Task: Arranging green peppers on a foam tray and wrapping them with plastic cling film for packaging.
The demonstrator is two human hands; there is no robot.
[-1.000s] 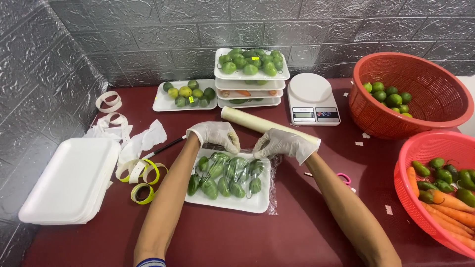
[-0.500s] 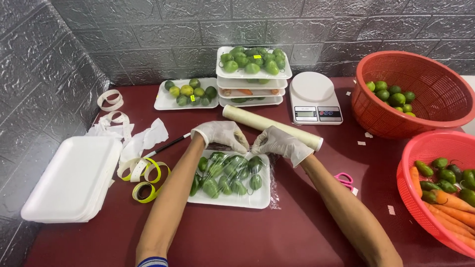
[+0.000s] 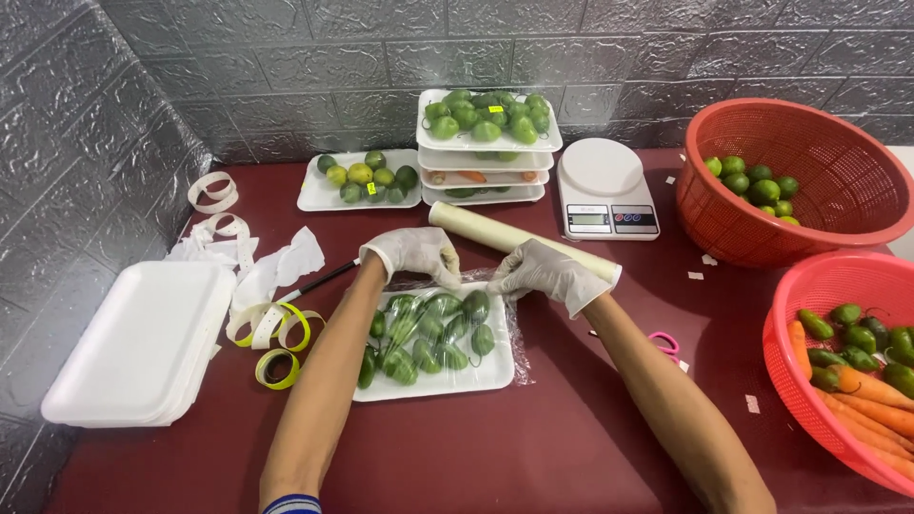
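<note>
Head view: at frame centre, thin clear plastic film [image 3: 471,282] is pinched by the curled fingers of the gloved left hand [image 3: 414,253] and gloved right hand [image 3: 547,273] over a white foam tray of green peppers [image 3: 433,335]. The cream cling-film roll [image 3: 519,241] is laid just behind, its long axis running upper left to lower right.

The worktop [image 3: 571,438] is bare in front of the tray of peppers [image 3: 433,347], so hands can move there. The film roll [image 3: 519,240] blocks the back, tape rings [image 3: 276,343] crowd the left, two red baskets [image 3: 809,181] fill the right.
</note>
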